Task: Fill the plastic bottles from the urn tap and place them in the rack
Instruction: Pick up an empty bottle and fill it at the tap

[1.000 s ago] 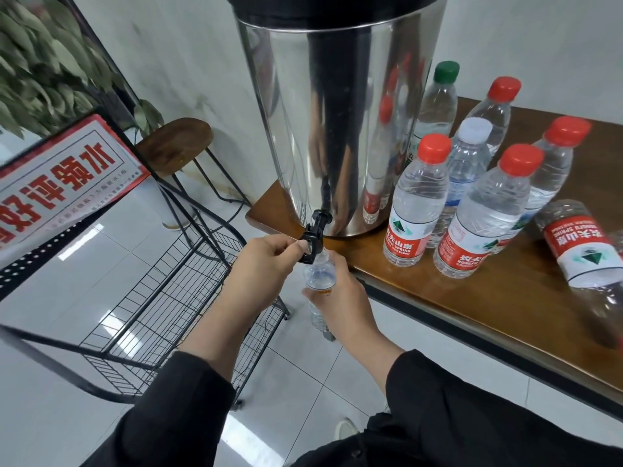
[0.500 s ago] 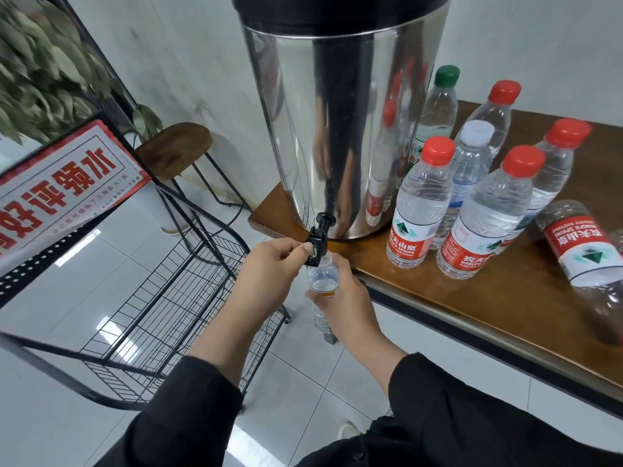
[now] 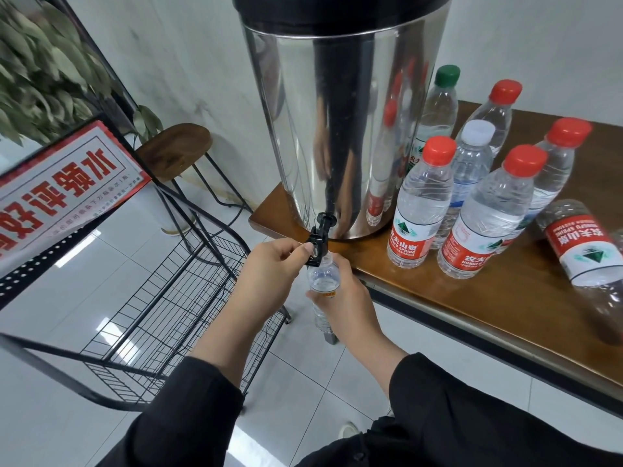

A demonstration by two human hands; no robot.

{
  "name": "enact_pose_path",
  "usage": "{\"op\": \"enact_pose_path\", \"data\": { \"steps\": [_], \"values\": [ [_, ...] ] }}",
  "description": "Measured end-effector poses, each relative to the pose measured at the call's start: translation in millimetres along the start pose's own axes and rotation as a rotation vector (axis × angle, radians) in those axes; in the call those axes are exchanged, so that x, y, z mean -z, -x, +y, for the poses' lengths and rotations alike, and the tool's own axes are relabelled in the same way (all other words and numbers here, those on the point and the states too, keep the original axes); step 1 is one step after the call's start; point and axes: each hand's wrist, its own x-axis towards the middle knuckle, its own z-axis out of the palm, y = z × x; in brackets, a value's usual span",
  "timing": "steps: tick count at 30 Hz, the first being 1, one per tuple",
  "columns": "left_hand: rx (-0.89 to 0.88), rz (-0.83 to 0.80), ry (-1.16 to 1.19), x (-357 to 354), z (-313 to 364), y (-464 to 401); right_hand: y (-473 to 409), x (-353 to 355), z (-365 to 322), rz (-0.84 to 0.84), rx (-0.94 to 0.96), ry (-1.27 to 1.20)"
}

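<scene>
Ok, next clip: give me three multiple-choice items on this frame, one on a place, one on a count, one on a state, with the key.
1. Where is the bottle held by the right hand?
A. On the table
B. Under the tap
C. In the rack

2. How many upright bottles on the table have red caps?
A. Two
B. Four
C. Six

3. What is the left hand doing?
A. Pinching the tap lever
B. Hanging idle
C. Gripping the rack

Key: 1 B, the open bottle has its mouth right below the black tap of the urn. 2 B, four red caps stand there, beside one green and one white. 3 A, thumb and fingers close on the lever.
</scene>
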Motion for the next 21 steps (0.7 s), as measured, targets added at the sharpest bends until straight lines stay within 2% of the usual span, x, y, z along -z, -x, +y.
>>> {"op": "enact_pose_path", "data": {
  "steps": [21],
  "values": [
    [0.011, 0.004, 0.021, -2.3, -1.8, -0.5, -0.8, -0.3, 1.8, -0.001, 0.018, 0.04]
  ]
}}
